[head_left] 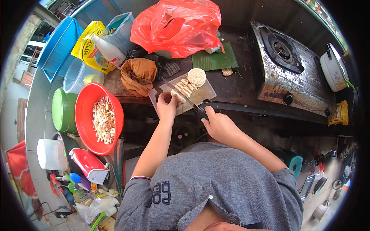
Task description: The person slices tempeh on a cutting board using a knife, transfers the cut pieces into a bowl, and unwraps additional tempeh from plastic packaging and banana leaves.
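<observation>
My right hand [220,125] is closed around the black handle of a knife [183,96]. The blade slants up and left across the pale tempeh, between a row of cut strips [184,87] and the piece near my fingers. My left hand [168,107] grips that rounded tempeh piece [178,96] at its edge, with the fingertips close to the blade. A whole round tempeh slab [196,77] lies beyond the strips. All of it rests on a translucent white cutting board [207,94] at the table's front edge.
Left of me stands a red basin [81,115] of cut pieces. A brown cloth [138,77] lies left of the board, a red plastic bag [177,27] behind it. Banana leaf [216,57] lies at the back. A gas stove [293,65] with a white pot [333,69] stands right.
</observation>
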{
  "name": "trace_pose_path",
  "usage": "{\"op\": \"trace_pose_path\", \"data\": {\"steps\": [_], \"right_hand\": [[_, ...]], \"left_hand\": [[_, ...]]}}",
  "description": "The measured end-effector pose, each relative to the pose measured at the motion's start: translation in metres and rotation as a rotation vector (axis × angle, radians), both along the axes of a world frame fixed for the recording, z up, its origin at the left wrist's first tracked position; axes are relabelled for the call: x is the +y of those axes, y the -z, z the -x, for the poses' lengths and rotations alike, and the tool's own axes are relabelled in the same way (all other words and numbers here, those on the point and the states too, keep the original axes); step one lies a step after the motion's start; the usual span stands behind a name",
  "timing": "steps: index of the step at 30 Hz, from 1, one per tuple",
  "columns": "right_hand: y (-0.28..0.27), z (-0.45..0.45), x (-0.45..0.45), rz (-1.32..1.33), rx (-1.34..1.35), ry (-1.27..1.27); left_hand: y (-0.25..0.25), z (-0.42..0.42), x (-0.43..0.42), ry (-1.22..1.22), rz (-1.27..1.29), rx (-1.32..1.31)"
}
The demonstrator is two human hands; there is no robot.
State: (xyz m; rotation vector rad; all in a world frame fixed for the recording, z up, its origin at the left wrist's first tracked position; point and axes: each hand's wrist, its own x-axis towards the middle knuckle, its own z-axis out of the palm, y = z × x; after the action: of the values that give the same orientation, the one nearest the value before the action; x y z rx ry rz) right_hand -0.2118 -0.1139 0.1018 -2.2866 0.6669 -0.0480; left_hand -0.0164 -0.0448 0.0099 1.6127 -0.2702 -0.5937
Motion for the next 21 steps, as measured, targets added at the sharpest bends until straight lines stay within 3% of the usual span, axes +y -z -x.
{"op": "trace_pose_path", "data": {"steps": [15, 18, 21], "right_hand": [[0.025, -0.010, -0.002, -0.039, 0.179, 0.003], [0.045, -0.006, -0.016, -0.016, -0.016, -0.024], [0.035, -0.003, -0.018, -0.013, -0.022, -0.010]], "left_hand": [[-0.002, 0.001, -0.002, 0.016, 0.006, -0.014], [0.003, -0.002, 0.002, 0.061, 0.015, 0.018], [0.004, -0.004, 0.003, 0.053, 0.049, 0.078]]}}
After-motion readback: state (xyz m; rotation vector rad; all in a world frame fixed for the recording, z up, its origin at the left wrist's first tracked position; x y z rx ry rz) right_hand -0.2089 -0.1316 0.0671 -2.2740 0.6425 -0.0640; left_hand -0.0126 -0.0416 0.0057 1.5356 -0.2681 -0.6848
